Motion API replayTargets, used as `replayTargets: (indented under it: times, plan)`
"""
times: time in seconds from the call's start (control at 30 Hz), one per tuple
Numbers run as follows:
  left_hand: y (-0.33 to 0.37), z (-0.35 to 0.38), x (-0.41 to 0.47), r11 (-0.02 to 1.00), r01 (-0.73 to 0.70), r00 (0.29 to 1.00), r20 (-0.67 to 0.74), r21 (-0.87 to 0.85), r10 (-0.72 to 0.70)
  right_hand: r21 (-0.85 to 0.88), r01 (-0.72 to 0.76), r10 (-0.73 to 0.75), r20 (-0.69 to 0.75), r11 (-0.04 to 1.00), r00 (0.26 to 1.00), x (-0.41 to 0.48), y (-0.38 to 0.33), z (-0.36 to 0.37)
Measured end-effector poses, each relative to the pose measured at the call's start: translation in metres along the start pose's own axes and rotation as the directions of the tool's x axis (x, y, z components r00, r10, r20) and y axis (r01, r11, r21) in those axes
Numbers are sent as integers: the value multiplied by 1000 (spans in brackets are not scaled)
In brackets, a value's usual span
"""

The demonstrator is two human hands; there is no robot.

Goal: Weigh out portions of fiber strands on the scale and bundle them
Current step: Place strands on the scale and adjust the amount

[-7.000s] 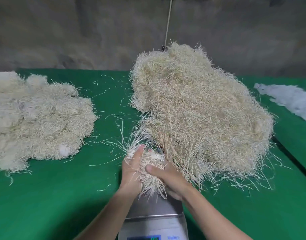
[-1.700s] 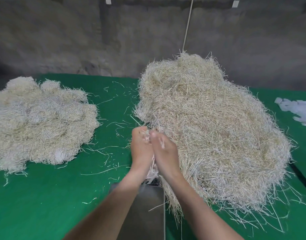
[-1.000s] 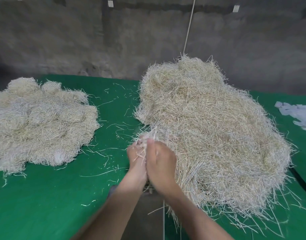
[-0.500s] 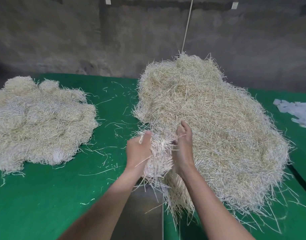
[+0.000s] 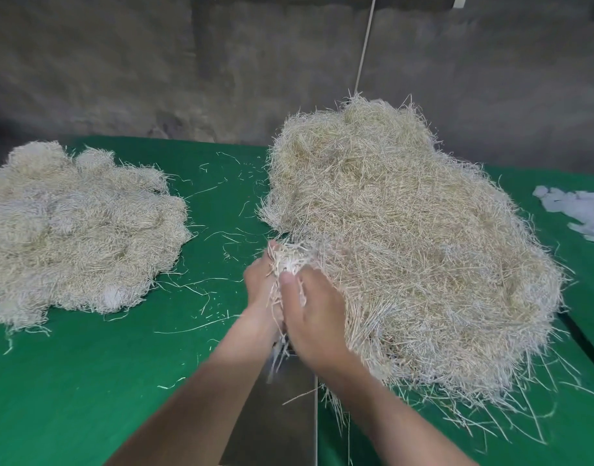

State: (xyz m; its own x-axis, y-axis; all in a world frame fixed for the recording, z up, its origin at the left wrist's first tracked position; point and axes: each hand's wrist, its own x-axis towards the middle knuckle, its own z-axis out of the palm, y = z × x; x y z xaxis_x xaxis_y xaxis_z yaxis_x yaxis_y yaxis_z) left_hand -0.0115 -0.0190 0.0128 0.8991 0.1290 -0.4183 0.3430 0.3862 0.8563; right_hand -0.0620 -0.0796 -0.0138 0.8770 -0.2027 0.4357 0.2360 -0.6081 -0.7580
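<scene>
— Hands?
— Left hand (image 5: 260,290) and right hand (image 5: 314,314) pressed together, both clasping one tuft of fiber strands (image 5: 290,258). Squeezing it compact, likely to shape a bundle.
— Where?
— Just above the steel scale pan (image 5: 282,415), at the near edge of the loose heap (image 5: 406,247). Supply kept within reach.
— The pale pile (image 5: 77,230) on the left?
— Well apart on the green cloth (image 5: 87,381). Finished bundles, I'd guess.
</scene>
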Motion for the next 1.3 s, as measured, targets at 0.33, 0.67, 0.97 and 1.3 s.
replayTargets:
  times: [0.33,0.67,0.97,1.3]
  plan:
    - [-7,4,-10,988,2,996,84,151,-15,183,-210,221,-39,960,975,9,-3,-2]
    - [-10,-2,-16,990,-35,979,205,138,6,252,-283,317,-108,926,942,23,-2,-12]
    - [-7,3,-4,816,-463,885,225,346,408,319,-379,321,221,868,921,30,10,-17]
    - [-10,7,-15,993,96,991,104,-73,-88,176,-199,222,-122,964,967,16,14,-5]
